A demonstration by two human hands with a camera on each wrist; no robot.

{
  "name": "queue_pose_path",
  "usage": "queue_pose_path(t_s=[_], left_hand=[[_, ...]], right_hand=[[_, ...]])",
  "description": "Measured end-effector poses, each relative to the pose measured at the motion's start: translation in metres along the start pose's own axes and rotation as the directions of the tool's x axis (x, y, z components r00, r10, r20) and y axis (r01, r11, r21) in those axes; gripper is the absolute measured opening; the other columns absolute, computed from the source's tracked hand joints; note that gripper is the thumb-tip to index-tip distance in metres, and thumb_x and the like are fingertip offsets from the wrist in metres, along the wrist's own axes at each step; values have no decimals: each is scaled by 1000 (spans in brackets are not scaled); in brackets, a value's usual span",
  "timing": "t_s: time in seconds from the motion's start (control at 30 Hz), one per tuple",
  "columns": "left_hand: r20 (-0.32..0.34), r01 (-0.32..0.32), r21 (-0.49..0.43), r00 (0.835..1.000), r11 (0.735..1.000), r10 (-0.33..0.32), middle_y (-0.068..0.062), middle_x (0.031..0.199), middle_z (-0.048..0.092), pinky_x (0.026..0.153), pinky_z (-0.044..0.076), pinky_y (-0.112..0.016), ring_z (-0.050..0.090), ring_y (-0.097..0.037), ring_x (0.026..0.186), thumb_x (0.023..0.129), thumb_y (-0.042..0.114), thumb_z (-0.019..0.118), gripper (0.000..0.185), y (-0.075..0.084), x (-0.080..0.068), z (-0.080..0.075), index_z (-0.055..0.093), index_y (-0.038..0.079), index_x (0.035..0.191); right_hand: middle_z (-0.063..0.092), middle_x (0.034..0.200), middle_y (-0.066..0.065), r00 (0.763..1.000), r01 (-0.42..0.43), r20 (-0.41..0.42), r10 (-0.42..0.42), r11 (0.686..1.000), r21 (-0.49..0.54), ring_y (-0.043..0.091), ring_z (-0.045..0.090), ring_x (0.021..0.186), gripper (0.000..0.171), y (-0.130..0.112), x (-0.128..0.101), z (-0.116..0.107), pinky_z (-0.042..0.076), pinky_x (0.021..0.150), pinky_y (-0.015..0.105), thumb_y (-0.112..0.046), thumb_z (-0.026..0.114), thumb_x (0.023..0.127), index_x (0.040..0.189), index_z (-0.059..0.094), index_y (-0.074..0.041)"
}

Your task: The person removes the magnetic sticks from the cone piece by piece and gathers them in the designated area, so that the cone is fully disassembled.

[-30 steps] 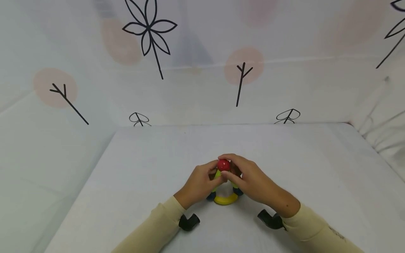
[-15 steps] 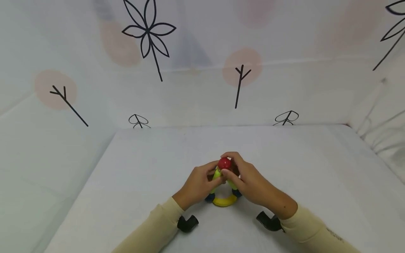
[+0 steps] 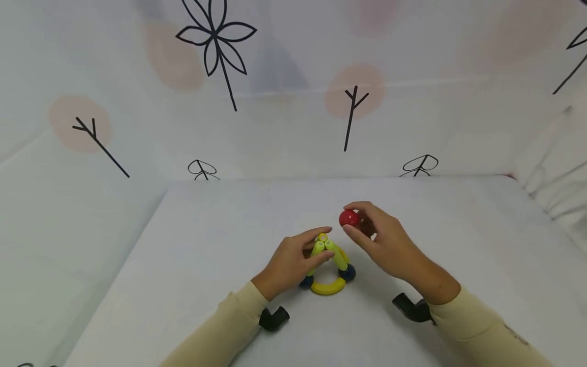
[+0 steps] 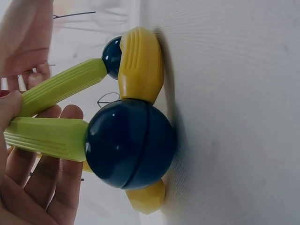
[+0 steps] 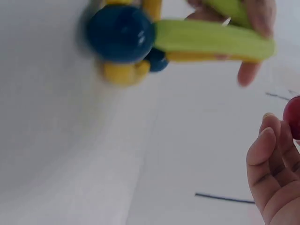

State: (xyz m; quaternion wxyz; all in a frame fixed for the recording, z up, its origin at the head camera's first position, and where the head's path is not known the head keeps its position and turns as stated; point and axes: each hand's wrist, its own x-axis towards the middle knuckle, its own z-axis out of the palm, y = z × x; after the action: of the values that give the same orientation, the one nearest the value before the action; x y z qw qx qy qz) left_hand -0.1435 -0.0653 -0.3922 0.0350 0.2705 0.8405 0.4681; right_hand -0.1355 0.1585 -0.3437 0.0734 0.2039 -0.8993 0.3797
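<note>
Right hand (image 3: 385, 242): pinches the red ball (image 3: 349, 218) between thumb and fingertips, lifted above the table (image 3: 220, 244), just right of the toy's tip
Left hand (image 3: 291, 262): fingers curled round the green rods (image 3: 327, 251), pinching them together at the top
Toy: yellow arc (image 3: 327, 289) and two dark blue balls (image 3: 347, 272) resting on the table, near its front edge, midway across
Open room: bare white surface stretches to the back edge and to both side edges
Edges: patterned cloth wall (image 3: 275, 127) rises along the back edge
</note>
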Motion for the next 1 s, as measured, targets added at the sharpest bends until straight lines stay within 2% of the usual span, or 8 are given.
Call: queue_pose_path(t_s=[0.1, 0.27, 0.47, 0.63, 0.83, 1.0], left_hand=[[-7, 1, 7, 1000, 1000, -1, 0, 119, 73, 82, 54, -17, 70, -3, 100, 92, 34, 72, 54, 0, 2, 0, 55, 21, 142], [-4, 10, 5, 1000, 1000, -10, 0, 120, 72, 80, 54, -16, 70, -1, 98, 92, 33, 72, 54, 0, 1, 0, 56, 22, 142], [11, 11, -4, 1000, 1000, -11, 0, 120, 72, 79, 54, -16, 69, -1, 98, 92, 34, 72, 54, 0, 1, 0, 55, 23, 143], [6, 28, 13, 1000, 1000, -28, 1, 121, 72, 80, 54, -16, 69, -1, 98, 92, 36, 72, 55, 0, 2, -2, 55, 24, 143], [14, 29, 9, 999, 1000, -29, 1, 119, 73, 76, 53, -16, 68, -1, 93, 92, 35, 72, 55, 0, 1, -2, 55, 22, 143], [16, 29, 5, 999, 1000, -30, 1, 120, 73, 80, 53, -16, 69, -1, 99, 93, 36, 70, 54, -1, 1, -1, 54, 24, 143]], right_hand=[[64, 101, 8, 999, -32, -12, 31, 998, -48, 17, 62, 83, 42, 12, 4, -7, 54, 69, 25, -21, 65, 98, 135, 51, -7], [67, 107, 14, 991, -135, -4, 135, 989, -58, 24, 65, 89, 43, 39, 6, -8, 54, 69, 28, -26, 64, 99, 136, 51, -8], [69, 109, 17, 969, -225, 83, 231, 971, -80, 28, 66, 93, 42, 60, 5, -3, 56, 70, 34, -24, 67, 96, 132, 54, -7], [68, 106, 14, 957, -223, 165, 238, 969, -107, 25, 64, 94, 42, 68, 5, 3, 57, 75, 37, -20, 72, 93, 131, 59, -7], [65, 105, 12, 951, -207, 202, 233, 968, -142, 21, 59, 90, 42, 71, 3, 8, 53, 72, 31, -17, 74, 91, 129, 62, -6], [65, 104, 11, 947, -199, 221, 231, 967, -160, 19, 58, 88, 42, 73, 2, 10, 51, 71, 29, -14, 74, 91, 130, 62, -5]])
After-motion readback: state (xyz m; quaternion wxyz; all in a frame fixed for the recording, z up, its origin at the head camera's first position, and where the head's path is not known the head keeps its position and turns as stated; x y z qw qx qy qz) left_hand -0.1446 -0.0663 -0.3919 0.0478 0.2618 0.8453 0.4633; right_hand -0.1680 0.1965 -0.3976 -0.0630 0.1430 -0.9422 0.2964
